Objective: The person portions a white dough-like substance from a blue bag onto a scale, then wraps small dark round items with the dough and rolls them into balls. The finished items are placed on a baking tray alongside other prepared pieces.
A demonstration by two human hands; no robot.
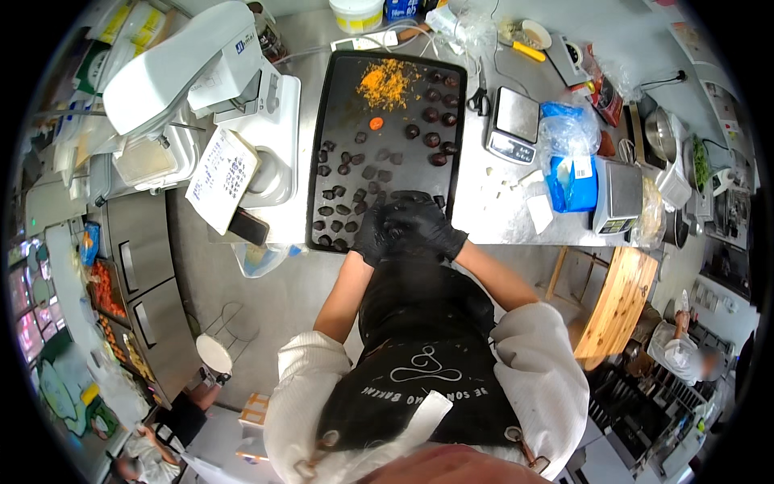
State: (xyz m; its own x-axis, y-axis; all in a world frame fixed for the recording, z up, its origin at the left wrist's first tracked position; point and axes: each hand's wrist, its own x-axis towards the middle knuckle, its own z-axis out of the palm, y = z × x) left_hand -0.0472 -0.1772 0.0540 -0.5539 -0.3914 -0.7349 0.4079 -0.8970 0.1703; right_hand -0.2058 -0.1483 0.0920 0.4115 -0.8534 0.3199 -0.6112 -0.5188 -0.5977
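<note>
A black baking tray [363, 181] lies on the steel table before me. My left hand [375, 233] and my right hand [423, 224], both in black gloves, are together over its near edge. Whether anything is between the fingers cannot be seen. Small dark pieces [343, 209] lie in loose rows on the tray's left side, some close to my left hand. Larger dark round balls [432, 140] stand at the upper right. A heap of orange crumbs [387, 81] lies at the far end, with an orange disc [376, 123] below it.
Left of the tray are a white stand mixer [181, 66], a handwritten notebook [222, 175] and a phone [248, 227]. To the right are black scissors [479, 100], a digital scale [514, 124], a blue package [571, 184] and another scale [618, 196]. People are at both lower sides.
</note>
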